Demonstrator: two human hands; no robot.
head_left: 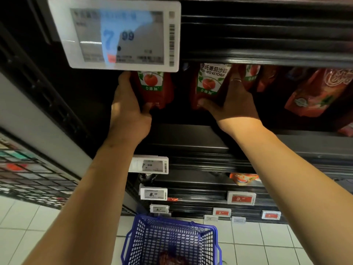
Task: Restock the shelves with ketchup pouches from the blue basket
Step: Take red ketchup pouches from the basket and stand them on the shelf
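Two red ketchup pouches with tomato labels stand upright on a dark shelf [191, 134]. My left hand [128, 108] grips the left pouch [154, 88] from its left side, thumb under its base. My right hand [233, 100] holds the right pouch [210, 83], thumb at its lower front and fingers along its right side. The blue basket [172, 240] sits on the floor below, with dark red pouches dimly visible at its bottom [170, 257].
A large price tag [122, 35] reading 7.99 hangs right above my left hand. More red pouches [313, 92] fill the shelf to the right. Lower shelves carry small price tags [152, 166] and an orange pouch [244, 178]. A wire rack [28, 175] stands left.
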